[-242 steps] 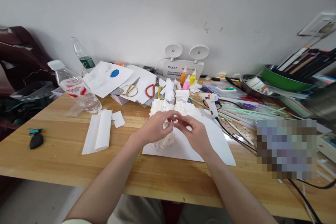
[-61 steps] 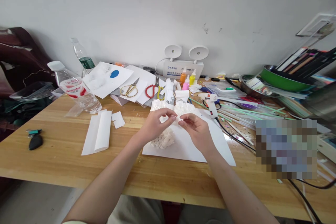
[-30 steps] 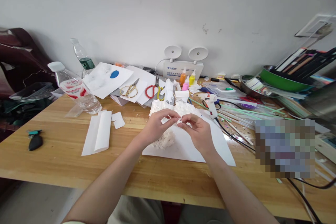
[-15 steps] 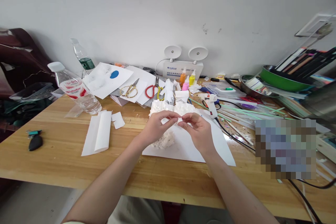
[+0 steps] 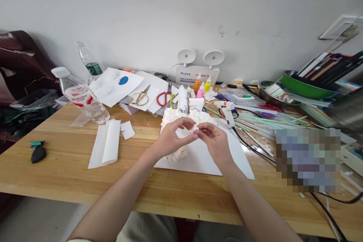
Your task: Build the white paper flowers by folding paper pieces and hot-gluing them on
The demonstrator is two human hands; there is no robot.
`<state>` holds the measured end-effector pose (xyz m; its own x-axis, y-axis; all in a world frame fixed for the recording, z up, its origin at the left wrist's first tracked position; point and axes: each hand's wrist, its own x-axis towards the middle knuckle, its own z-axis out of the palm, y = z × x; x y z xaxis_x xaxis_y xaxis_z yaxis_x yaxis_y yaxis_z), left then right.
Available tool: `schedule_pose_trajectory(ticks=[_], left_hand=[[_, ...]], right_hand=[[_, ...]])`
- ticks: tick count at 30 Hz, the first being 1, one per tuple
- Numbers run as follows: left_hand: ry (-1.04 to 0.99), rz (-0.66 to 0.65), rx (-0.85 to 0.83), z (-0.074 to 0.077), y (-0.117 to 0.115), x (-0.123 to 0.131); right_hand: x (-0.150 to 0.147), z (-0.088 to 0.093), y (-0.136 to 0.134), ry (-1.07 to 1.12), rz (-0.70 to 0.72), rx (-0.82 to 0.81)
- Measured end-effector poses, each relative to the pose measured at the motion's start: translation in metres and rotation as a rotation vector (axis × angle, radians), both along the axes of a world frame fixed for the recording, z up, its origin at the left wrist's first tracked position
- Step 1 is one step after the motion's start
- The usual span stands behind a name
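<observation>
My left hand (image 5: 177, 136) is curved, its thumb and index fingertips meeting those of my right hand (image 5: 212, 138). A small piece of white paper (image 5: 195, 128) shows between the fingertips of both hands, mostly covered by them. Just behind and below the hands is a bumpy white mass of crumpled paper bits (image 5: 171, 114), with a rough clump (image 5: 178, 154) at its near end. Under it lies a large white sheet (image 5: 229, 160). To the right of my right hand stands a white glue gun (image 5: 227, 113) with a black cord.
At left are a folded paper (image 5: 109, 145), small paper squares (image 5: 128, 130), a key fob (image 5: 38, 154) and a water bottle (image 5: 85, 100). Gold scissors (image 5: 138, 98), red-handled pliers (image 5: 162, 99) and paint bottles (image 5: 200, 90) stand behind. Thin strips and sticks (image 5: 255, 130) clutter the right.
The left fingers have opened from a tight pinch into a wider curve, with thumb and index further apart. The right hand has barely moved. Everything else on the table stays put.
</observation>
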<state>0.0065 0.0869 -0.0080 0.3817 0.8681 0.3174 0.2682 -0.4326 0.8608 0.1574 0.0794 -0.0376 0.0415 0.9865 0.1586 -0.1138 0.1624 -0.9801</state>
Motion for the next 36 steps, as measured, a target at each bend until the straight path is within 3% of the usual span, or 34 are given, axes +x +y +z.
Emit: schedule_pose_trajectory(ticks=[8, 13, 19, 24, 30, 36], left_hand=[[-0.054, -0.083, -0.046, 0.001, 0.003, -0.002], [-0.122, -0.078, -0.055, -0.001, 0.004, -0.003], [-0.150, -0.053, -0.029, -0.003, 0.004, -0.001], [-0.129, -0.035, -0.006, -0.002, 0.004, -0.002], [-0.142, -0.025, 0.016, -0.004, 0.005, -0.002], [-0.146, -0.073, 0.065, -0.002, 0.006, -0.003]], right_hand=[[0.000, 0.000, 0.002, 0.305, 0.153, -0.140], [0.001, 0.001, 0.002, 0.294, 0.254, -0.160], [-0.002, 0.001, -0.001, 0.238, 0.104, -0.090], [-0.004, 0.005, -0.007, 0.004, -0.058, 0.102], [-0.005, 0.003, -0.010, -0.081, -0.085, 0.189], [-0.004, 0.004, -0.009, -0.065, -0.049, 0.098]])
